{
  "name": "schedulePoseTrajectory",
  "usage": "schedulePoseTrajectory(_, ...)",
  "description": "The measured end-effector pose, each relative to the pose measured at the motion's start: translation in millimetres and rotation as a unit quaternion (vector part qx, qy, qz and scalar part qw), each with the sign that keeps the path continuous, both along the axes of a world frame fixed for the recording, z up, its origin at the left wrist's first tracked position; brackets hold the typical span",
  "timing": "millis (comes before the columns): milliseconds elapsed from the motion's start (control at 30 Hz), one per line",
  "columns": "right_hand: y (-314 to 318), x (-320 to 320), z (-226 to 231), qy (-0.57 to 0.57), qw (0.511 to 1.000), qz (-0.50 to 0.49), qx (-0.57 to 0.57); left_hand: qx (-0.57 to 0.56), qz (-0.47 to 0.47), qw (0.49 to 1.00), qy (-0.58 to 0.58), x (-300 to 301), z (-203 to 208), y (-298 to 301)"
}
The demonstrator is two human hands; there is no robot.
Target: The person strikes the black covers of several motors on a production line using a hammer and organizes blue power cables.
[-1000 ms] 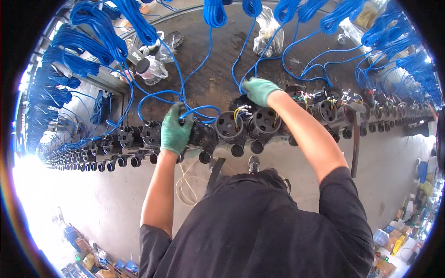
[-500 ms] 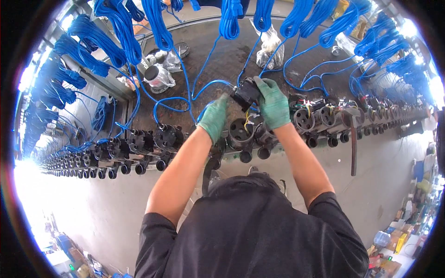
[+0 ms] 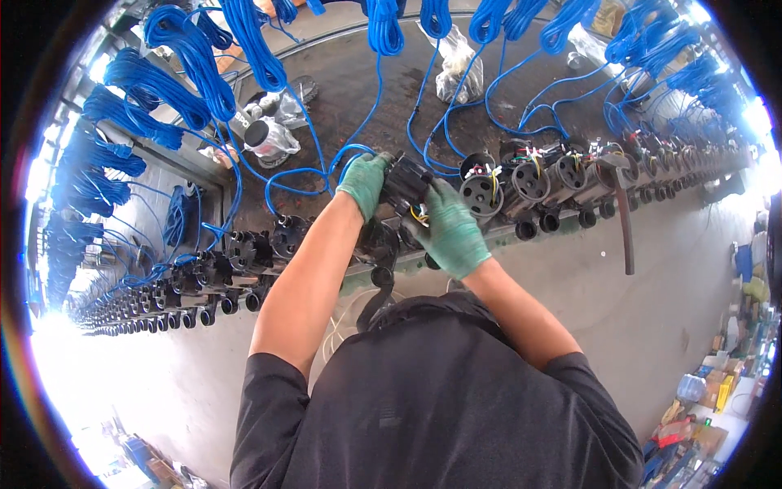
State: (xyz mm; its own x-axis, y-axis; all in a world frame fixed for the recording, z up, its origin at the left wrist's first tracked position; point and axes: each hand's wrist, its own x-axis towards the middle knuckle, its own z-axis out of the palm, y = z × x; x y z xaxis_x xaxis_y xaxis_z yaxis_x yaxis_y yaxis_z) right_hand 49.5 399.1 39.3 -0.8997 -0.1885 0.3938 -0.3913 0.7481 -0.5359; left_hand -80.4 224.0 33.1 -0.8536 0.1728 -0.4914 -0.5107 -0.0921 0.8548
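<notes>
Both of my hands wear green gloves. A black cover (image 3: 407,181) with a ribbed body is held tilted between them, above the row of pump bodies. My left hand (image 3: 364,186) is closed at its left side, where a blue cable (image 3: 346,150) runs in behind the fingers. My right hand (image 3: 453,228) grips the cover's lower right side, its thumb close to a thin yellow wire (image 3: 419,213). The pump body under my hands is mostly hidden. Just right of them stands an uncovered pump body (image 3: 481,196) with round holes in its top and loose wires.
Capped black pump bodies (image 3: 213,271) line the bench edge at left; uncovered ones (image 3: 573,172) continue right. A hammer (image 3: 624,212) rests across that row, handle hanging down. Coiled blue cables (image 3: 383,28) hang overhead. Bagged parts (image 3: 272,140) lie on the dark bench (image 3: 358,90).
The black cover has moved left and down slightly. My left hand has come up against it, and my right hand has shifted from its top to its lower right side.
</notes>
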Motion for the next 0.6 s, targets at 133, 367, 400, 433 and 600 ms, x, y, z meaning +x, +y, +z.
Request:
schedulePoseTrajectory(133,-12,-8,-49,0.003,0.991,-0.052,0.125,-0.066,0.001,0.997,0.032,4,6,-1)
schedulePoseTrajectory(367,-8,-12,-92,-0.05,0.997,-0.034,-0.052,-0.139,-0.119,0.954,0.238,13,-11,5)
schedulePoseTrajectory(400,-9,-13,-97,-0.071,0.984,-0.024,-0.164,-0.185,-0.16,0.933,0.266,13,-19,8)
schedulePoseTrajectory(433,-9,-13,-101,-0.091,0.957,-0.014,-0.274,-0.257,-0.186,0.898,0.304,11,-27,12)
schedulePoseTrajectory(600,3,-6,-92,-0.201,0.908,0.034,-0.366,-0.448,-0.196,0.736,0.469,3,-71,4)
